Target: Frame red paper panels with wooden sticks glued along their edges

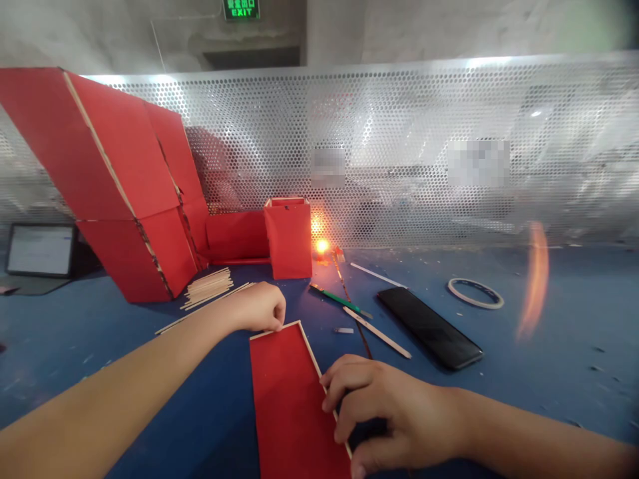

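A red rectangular panel (294, 406) lies flat on the blue table, with thin wooden strips along its far and right edges. My left hand (262, 308) is closed, its fingertips pressed on the strip at the panel's far edge. Along the right edge, the spread, bent fingers of my right hand (384, 412) touch the long wooden strip (312, 352); the thumb rests near the panel's lower right. A pile of wooden sticks (208, 287) lies beyond my left forearm.
A tall red box structure (124, 166) stands at the left, joined to a small red box (289, 239). A green cutter (339, 300), black phone (429, 327), tape ring (475, 293) and tablet (40, 249) lie around. A perforated metal screen (399, 120) stands behind.
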A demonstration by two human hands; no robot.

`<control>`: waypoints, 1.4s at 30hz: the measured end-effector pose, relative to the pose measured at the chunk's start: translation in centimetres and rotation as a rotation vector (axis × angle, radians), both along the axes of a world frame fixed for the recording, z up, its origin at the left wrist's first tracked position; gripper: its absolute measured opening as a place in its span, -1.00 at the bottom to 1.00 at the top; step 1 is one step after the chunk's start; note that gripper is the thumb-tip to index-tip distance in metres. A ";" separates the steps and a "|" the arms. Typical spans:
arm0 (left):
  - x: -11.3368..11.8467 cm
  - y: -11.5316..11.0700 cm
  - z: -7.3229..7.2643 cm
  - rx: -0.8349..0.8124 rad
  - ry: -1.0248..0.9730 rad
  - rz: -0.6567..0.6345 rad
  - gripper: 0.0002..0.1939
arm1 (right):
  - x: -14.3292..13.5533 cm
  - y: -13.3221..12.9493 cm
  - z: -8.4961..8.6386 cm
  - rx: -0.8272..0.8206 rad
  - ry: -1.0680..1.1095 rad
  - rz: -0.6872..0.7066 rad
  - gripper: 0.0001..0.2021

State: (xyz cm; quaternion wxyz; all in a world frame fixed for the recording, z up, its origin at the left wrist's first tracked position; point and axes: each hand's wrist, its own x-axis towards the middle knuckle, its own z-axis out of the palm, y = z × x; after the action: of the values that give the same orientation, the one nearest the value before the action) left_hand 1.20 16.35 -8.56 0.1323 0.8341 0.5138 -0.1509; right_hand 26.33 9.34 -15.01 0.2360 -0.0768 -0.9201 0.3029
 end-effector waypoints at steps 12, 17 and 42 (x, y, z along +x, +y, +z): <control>0.2 0.3 -0.1 -0.055 0.011 0.016 -0.77 | 0.0 0.0 -0.3 0.019 -0.014 -0.011 -0.66; 0.1 0.4 -0.1 -0.064 -0.002 0.015 -0.77 | 0.0 -0.1 0.0 0.008 0.001 -0.009 -0.65; 0.3 -0.3 0.9 -0.045 -0.013 0.029 -0.79 | 0.2 -0.1 0.0 0.003 -0.016 -0.002 -0.67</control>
State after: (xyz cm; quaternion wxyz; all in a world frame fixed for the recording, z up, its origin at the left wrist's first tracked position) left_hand 1.52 16.01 -7.66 0.1565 0.8242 0.5217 -0.1551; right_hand 26.50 9.27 -15.00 0.2291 -0.0799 -0.9224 0.3007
